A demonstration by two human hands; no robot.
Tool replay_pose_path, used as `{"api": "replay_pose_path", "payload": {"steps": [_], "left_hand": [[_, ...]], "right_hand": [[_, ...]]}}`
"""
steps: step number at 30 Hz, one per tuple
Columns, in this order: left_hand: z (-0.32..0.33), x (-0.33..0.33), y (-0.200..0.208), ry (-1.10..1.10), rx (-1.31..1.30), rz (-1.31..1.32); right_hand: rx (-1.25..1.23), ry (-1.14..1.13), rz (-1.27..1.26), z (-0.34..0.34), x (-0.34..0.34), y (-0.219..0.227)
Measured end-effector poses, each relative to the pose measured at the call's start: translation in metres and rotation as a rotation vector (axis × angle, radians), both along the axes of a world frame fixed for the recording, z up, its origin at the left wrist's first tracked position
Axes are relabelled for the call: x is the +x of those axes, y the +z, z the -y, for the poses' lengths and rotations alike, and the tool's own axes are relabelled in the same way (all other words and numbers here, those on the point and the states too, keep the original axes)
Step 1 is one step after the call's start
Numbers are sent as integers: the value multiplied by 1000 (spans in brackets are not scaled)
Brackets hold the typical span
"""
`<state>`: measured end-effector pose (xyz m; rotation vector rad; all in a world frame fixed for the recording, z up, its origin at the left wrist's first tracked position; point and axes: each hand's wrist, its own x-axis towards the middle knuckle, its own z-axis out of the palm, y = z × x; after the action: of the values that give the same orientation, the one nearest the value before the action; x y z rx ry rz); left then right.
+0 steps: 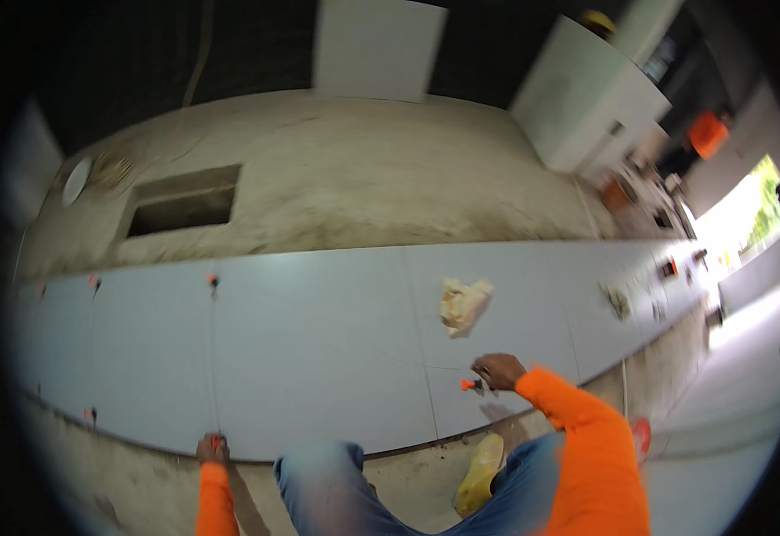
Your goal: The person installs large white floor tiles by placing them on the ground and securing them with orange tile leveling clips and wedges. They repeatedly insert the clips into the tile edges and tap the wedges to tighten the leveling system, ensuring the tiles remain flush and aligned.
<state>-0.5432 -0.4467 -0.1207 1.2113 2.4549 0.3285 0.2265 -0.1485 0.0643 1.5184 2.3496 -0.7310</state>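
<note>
A long row of large pale grey tiles stretches across in front of me. My left hand is closed around a small orange tile-levelling knob at the near end of a tile joint. More orange-and-black knobs stand on the joints to the left, among them a far knob. Over the tiles at the right, my right hand has its fingers bent together; what they hold, if anything, is too small to make out. Just beside its fingers is another orange-and-black knob. Past that hand lies a crumpled cream-coloured bag.
A rough concrete surface with a rectangular opening lies beyond the tiles. White box-like blocks stand at the far right. Loose items rest on the right-hand tiles. Another person in orange is in the right background. My yellow boot is by the near edge.
</note>
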Motion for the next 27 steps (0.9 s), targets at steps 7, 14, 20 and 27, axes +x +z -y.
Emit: {"api": "replay_pose_path", "payload": {"steps": [7, 14, 20, 27], "left_hand": [[-3, 17, 13, 86, 42, 131], [-13, 17, 40, -69, 38, 119], [-22, -8, 73, -269, -203, 237], [-146, -92, 185, -494, -103, 62]], "right_hand": [[42, 152, 12, 19, -80, 56], [-122, 337, 37, -3, -173, 8], [-25, 418, 6, -8, -259, -78], [-271, 425, 209, -44, -296, -65]]}}
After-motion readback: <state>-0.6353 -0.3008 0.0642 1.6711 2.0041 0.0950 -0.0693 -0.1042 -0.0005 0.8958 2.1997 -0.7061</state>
